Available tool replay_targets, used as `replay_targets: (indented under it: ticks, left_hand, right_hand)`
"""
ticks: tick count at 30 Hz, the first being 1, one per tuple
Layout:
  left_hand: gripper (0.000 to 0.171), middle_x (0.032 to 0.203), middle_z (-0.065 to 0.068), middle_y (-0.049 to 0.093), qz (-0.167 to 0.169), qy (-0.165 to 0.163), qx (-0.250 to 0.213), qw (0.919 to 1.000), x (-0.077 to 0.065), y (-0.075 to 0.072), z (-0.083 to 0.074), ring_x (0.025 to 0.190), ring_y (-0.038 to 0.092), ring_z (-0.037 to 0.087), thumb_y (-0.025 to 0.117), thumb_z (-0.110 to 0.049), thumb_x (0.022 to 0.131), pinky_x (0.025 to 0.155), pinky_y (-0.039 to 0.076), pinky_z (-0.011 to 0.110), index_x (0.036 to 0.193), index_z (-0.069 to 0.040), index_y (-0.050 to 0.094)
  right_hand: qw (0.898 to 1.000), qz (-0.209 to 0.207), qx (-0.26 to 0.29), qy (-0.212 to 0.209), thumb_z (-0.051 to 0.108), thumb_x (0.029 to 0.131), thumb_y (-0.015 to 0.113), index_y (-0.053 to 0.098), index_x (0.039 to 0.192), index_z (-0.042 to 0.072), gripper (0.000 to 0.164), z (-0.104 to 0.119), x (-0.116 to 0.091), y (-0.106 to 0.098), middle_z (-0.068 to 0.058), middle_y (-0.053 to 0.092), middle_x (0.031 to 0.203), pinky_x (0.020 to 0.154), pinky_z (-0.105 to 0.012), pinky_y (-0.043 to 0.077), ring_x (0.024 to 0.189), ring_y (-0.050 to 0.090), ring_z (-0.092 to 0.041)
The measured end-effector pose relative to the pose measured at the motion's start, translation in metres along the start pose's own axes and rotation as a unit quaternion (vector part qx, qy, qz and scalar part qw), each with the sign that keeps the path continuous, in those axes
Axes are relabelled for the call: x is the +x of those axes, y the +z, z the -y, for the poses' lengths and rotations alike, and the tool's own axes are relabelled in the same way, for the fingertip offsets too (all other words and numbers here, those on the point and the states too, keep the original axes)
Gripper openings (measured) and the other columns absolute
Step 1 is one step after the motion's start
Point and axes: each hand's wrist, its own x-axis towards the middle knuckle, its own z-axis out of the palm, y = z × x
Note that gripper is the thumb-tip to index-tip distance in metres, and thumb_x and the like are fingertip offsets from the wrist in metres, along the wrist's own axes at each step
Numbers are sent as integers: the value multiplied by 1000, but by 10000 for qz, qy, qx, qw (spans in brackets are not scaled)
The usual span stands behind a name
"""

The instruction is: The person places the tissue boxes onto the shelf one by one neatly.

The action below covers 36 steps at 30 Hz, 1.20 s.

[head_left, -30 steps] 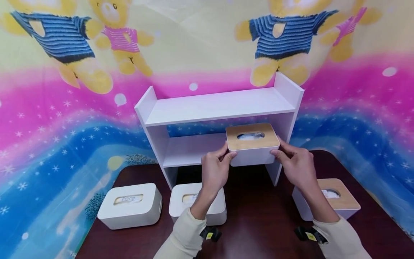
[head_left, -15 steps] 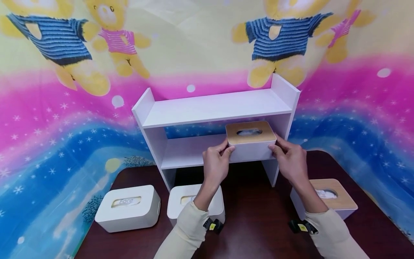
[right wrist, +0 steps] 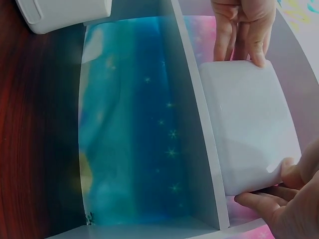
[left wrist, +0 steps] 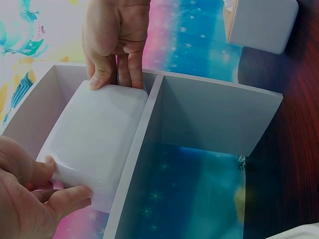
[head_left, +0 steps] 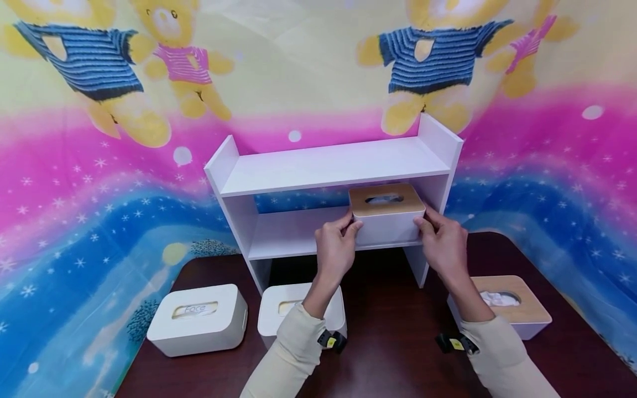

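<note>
A white tissue box [head_left: 388, 228] with a wood-look lid sits at the right part of the middle board of a white two-tier shelf [head_left: 328, 166]. My left hand [head_left: 334, 246] grips its left end, thumb on the front face and fingers round the side. At the opposite end my right hand [head_left: 444, 243] holds it the same way. Both wrist views show the box's plain white front [left wrist: 99, 132] between the two hands, close along the shelf board [right wrist: 204, 119]. Tissue shows in the lid's oval slot.
Two all-white tissue boxes, one at far left [head_left: 199, 323] and one [head_left: 278, 326] partly behind my left forearm, stand on the dark red table [head_left: 388, 354]. Another wood-lidded box [head_left: 522, 298] stands at right, partly behind my right forearm. A printed bear curtain [head_left: 308, 66] hangs behind.
Both hands have moved the wood-lidded tissue box back and inward, from in front of the middle board onto it. The other boxes have stayed in place.
</note>
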Motion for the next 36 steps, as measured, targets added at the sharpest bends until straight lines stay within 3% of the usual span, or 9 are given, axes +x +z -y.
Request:
replay_targets:
  ticks: [3, 7, 13, 19, 25, 28, 32, 36]
  left_hand:
    - [39, 121, 11, 79, 127, -125, -102, 9998, 0, -2, -1, 103, 79, 14, 78, -20, 100, 79, 65, 25, 137, -9, 71]
    - [50, 139, 15, 71, 499, -307, -314, 9978, -3, -10, -3, 123, 73, 21, 77, -26, 102, 95, 64, 34, 147, -8, 64]
    - [70, 163, 13, 50, 943, -270, -356, 9945, -20, -44, 2, 138, 64, 33, 76, -39, 102, 106, 60, 44, 159, -8, 51]
    - [70, 166, 12, 48, 841, -351, 19, 9958, -45, -88, 19, 141, 62, 33, 77, -39, 101, 110, 57, 48, 161, -16, 50]
    - [73, 168, 13, 46, 759, -528, 452, 9947, -68, -120, 37, 135, 66, 37, 75, -43, 101, 110, 56, 49, 163, -15, 48]
    - [74, 168, 13, 47, 693, -629, 608, 9938, -77, -131, 47, 134, 66, 37, 75, -44, 101, 110, 56, 49, 163, -14, 48]
    - [72, 166, 15, 48, 617, -714, 773, 9925, -87, -142, 60, 134, 66, 40, 75, -42, 102, 111, 55, 52, 162, -12, 48]
    - [71, 165, 16, 50, 577, -679, 923, 9917, -97, -152, 71, 140, 61, 39, 76, -35, 102, 113, 53, 53, 162, -8, 48]
  right_hand:
    - [9998, 149, 56, 68, 24, 110, 62, 58, 154, 15, 44, 1, -1, 0, -23, 69, 140, 95, -59, 61, 125, 70, -41]
    - [9982, 550, 99, 210, 30, 112, 58, 46, 163, 16, 54, 3, -6, -6, -23, 58, 153, 105, -61, 55, 138, 62, -43]
    - [9970, 722, 139, 239, 41, 111, 58, 33, 169, 21, 66, 2, -29, -17, -16, 51, 163, 106, -44, 51, 143, 59, -37]
    - [9962, 759, 407, 118, 40, 108, 65, 37, 169, 19, 70, 2, -61, -14, -14, 52, 164, 102, -11, 45, 146, 57, -36]
    - [9912, 1164, 618, 78, 36, 107, 69, 41, 166, 14, 69, 4, -86, 2, -15, 53, 163, 100, -4, 42, 145, 57, -38]
    - [9897, 1335, 521, 23, 34, 107, 68, 44, 165, 12, 67, 4, -95, 12, -17, 55, 161, 104, -14, 48, 143, 59, -37]
    - [9866, 1585, 343, -166, 34, 108, 67, 43, 165, 11, 66, 3, -105, 25, -19, 55, 160, 109, -43, 53, 143, 59, -37]
    - [9829, 1792, 318, -281, 36, 107, 69, 44, 165, 11, 67, 1, -113, 37, -16, 54, 162, 108, -52, 56, 143, 58, -34]
